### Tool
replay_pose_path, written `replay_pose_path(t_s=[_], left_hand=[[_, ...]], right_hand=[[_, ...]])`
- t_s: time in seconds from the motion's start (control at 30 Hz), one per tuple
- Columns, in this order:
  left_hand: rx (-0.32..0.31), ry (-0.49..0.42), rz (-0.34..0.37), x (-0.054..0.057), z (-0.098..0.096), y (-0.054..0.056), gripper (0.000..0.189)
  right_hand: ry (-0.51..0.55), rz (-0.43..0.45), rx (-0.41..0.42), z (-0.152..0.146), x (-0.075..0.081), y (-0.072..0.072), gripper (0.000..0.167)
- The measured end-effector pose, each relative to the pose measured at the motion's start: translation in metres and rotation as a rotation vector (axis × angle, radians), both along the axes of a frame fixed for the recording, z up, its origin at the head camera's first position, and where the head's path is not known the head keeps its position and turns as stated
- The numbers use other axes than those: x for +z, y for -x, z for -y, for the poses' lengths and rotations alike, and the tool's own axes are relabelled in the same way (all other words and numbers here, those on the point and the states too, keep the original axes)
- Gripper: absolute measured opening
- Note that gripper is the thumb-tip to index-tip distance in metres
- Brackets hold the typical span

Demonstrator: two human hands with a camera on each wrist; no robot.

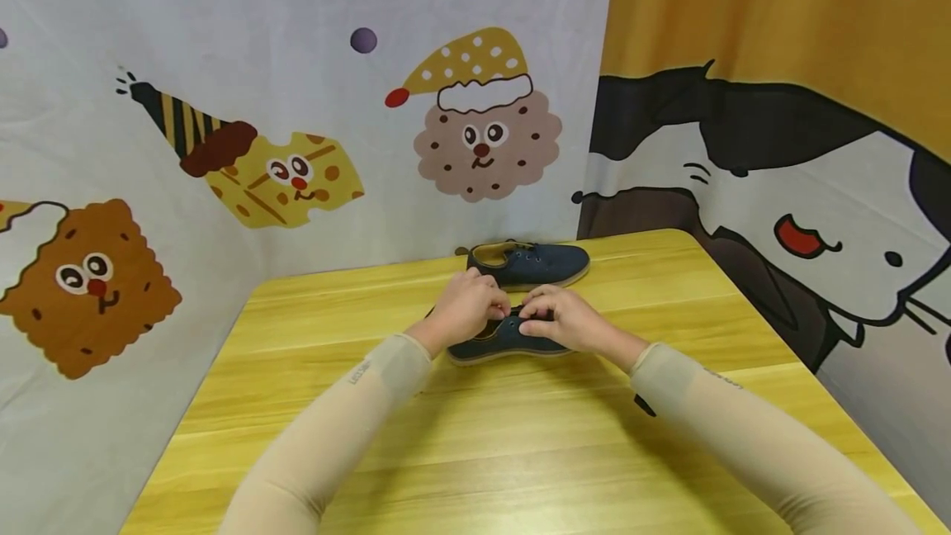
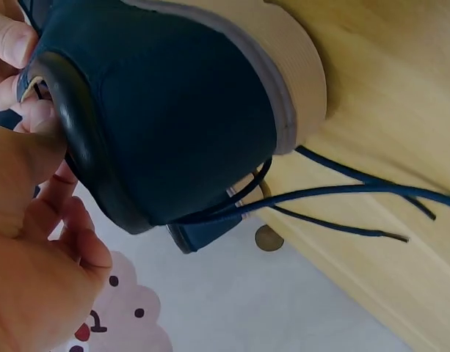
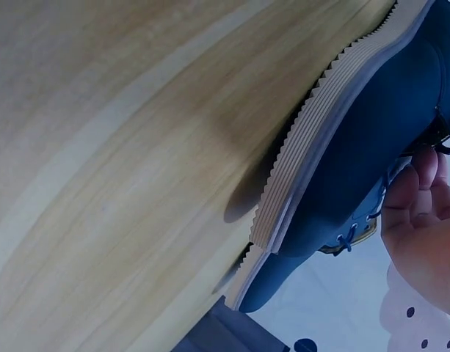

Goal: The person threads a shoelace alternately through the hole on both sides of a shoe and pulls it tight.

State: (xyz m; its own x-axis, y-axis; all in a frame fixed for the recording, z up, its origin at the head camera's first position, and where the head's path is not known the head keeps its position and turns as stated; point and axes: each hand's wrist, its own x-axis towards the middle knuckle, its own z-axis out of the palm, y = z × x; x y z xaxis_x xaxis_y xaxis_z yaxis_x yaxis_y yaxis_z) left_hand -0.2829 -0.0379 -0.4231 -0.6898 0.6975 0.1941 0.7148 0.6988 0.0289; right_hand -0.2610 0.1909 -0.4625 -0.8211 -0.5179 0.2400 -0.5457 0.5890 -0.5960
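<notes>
A dark blue lace-up shoe (image 1: 513, 343) with a pale ribbed sole stands on the table, toe to the right. My left hand (image 1: 464, 310) reaches over its opening, fingertips pinching the dark shoelace at the edge of the eyelet flap. From the other side, my right hand (image 1: 568, 319) curls its thumb and fingers at the lacing, pinching the lace by the tongue; its fingertips (image 3: 426, 165) show beside a dark lace strand. Loose lace ends (image 2: 320, 191) trail past the heel in the left wrist view. The fingers partly hide the eyelets.
A second blue shoe (image 1: 546, 262), its lace threaded, stands just behind, near the far edge of the wood-grain table (image 1: 475, 452). A cartoon-printed curtain (image 1: 312, 89) hangs behind the table. A small black item (image 1: 644, 405) shows by the right sleeve.
</notes>
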Motion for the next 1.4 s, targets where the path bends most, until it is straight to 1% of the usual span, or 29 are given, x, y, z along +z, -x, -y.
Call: replay_pose_path(t_s=[0.13, 0.3, 0.43, 0.53, 0.77, 1.0, 1.13, 1.23, 1.4], left_hand=[[-0.006, -0.043, 0.032, -0.002, 0.000, 0.000, 0.005], [0.002, -0.098, 0.060, -0.006, 0.002, 0.001, 0.007], [0.021, -0.129, 0.129, -0.007, 0.002, 0.001, 0.008], [0.036, -0.139, 0.168, -0.008, 0.002, 0.002, 0.010], [0.062, -0.149, 0.201, -0.010, 0.002, 0.005, 0.010], [0.085, -0.138, 0.290, -0.010, 0.002, 0.005, 0.009], [0.063, -0.124, 0.281, -0.010, 0.001, 0.004, 0.009], [0.052, -0.134, 0.282, -0.011, 0.000, 0.005, 0.008], [0.078, -0.149, 0.334, -0.014, 0.001, 0.008, 0.007]], right_hand=[[-0.001, 0.005, -0.001, 0.001, 0.000, 0.001, 0.016], [-0.001, 0.004, 0.002, 0.001, 0.000, 0.000, 0.017], [0.004, 0.003, 0.000, 0.001, 0.000, 0.000, 0.018], [0.009, -0.001, 0.000, 0.002, 0.000, -0.001, 0.018], [0.022, -0.005, 0.015, 0.003, 0.000, -0.002, 0.018], [0.021, 0.016, 0.036, 0.003, 0.003, -0.005, 0.020], [0.014, 0.024, 0.040, 0.003, 0.003, -0.005, 0.019], [-0.006, 0.029, 0.042, 0.005, 0.002, -0.005, 0.016], [-0.026, 0.059, 0.027, 0.007, 0.002, -0.007, 0.013]])
